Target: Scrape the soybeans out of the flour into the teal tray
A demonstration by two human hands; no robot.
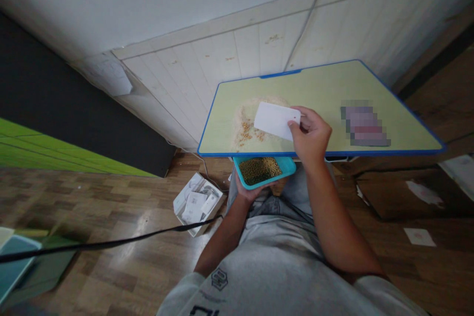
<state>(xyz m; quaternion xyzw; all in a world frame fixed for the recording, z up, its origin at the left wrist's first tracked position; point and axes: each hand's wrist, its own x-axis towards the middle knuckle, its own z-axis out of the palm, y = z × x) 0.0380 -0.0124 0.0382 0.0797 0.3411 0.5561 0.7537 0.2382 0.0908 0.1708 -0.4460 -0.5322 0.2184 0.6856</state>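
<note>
My right hand (311, 133) pinches a flat white scraper (276, 119) by its right end, thumb on top, above the yellow-green table (318, 89). Under and left of the scraper lie scattered yellow kernels (245, 131) among a spread of pale fine grains (259, 100). Just below the table's near edge, my left hand (249, 189) holds a turquoise tray (291, 168) from beneath. Green and tan beans or grains (259, 170) fill the tray, darker at the left and paler at the right. Most of the left fingers are hidden under it.
A blurred-out flat item (365, 123) lies on the table's right side. On the floor at left stands an open white box (200, 202) with papers and cables. A black strap (148, 233) crosses at lower left. The wall (185, 66) rises behind the table.
</note>
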